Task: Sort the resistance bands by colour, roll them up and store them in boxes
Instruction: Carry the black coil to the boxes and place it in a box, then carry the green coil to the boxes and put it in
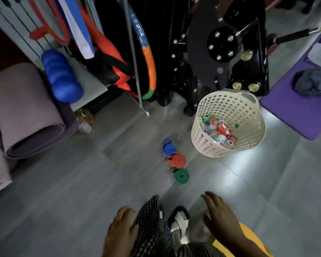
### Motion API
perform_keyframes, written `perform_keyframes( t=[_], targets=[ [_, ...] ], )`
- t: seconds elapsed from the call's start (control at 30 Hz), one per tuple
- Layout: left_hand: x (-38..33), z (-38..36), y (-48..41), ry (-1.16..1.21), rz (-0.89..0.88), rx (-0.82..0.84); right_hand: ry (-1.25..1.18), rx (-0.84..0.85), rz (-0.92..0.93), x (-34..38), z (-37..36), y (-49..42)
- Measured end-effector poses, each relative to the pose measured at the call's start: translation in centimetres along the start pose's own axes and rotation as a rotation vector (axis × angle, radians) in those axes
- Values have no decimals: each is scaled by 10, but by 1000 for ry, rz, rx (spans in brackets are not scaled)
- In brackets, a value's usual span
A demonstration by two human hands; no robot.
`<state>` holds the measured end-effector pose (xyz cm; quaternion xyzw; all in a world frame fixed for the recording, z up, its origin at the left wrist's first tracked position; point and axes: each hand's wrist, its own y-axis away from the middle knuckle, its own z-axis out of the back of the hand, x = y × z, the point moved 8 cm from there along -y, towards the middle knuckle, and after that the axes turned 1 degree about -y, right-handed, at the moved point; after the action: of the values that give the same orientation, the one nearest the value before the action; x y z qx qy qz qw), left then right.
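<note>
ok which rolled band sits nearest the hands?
The green band, at the row's near end; the red band and blue band lie beyond it.

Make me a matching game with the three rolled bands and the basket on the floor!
Things:
1. blue band
2. red band
3. green band
4. basket

Places or states:
A. holds drink cans
B. middle of the row
C. row end nearest the sandal
D. row end farthest from the sandal

Pairs: 1-D, 2-B, 3-C, 4-A
</note>
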<state>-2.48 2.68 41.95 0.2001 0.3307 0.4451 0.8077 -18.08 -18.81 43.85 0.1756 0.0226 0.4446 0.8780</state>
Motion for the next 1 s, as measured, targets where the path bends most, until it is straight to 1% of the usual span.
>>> perform_keyframes(
  t=[0.03, 0.1, 0.13, 0.23, 0.37, 0.4, 0.43, 0.5, 0.6, 0.67, 0.73, 0.8, 0.87, 0.93, 1.0],
  targets=[
    [-3, -3, -9, 12, 17, 13, -85, 135, 12, -5, -14, -26],
    [-9, -8, -32, 27, 43, 47, -105, 151, -42, -18, -22, -48],
    [-13, -9, -46, 34, 45, 75, -124, 214, -39, -23, -27, -60],
    [-28, -16, -98, 19, 9, 142, -188, 262, -92, -31, -56, -96],
    [-46, -34, -184, -8, -7, 199, -279, 264, -108, -43, -108, -147],
    [-50, -46, -208, -9, -9, 209, -342, 291, -135, -49, -124, -160],
    [-52, -61, -231, -6, -4, 228, -370, 278, -178, -57, -140, -173],
    [-54, -100, -280, 23, 18, 269, -439, 321, -260, -71, -186, -198],
    [-49, -177, -353, 15, 48, 310, -528, 351, -360, -100, -273, -236],
    [-42, -230, -401, -22, 55, 310, -550, 380, -443, -124, -337, -259],
    [-36, -279, -443, -58, 22, 305, -564, 403, -554, -148, -397, -277],
    [-33, -325, -479, -60, -15, 288, -591, 386, -599, -168, -449, -294],
    [-28, -365, -512, -44, -23, 269, -640, 403, -656, -183, -497, -311],
    [-20, -401, -535, 48, 2, 258, -695, 425, -637, -183, -536, -328],
    [-11, -427, -544, 177, 48, 250, -761, 416, -681, -184, -568, -335]
  ],
)
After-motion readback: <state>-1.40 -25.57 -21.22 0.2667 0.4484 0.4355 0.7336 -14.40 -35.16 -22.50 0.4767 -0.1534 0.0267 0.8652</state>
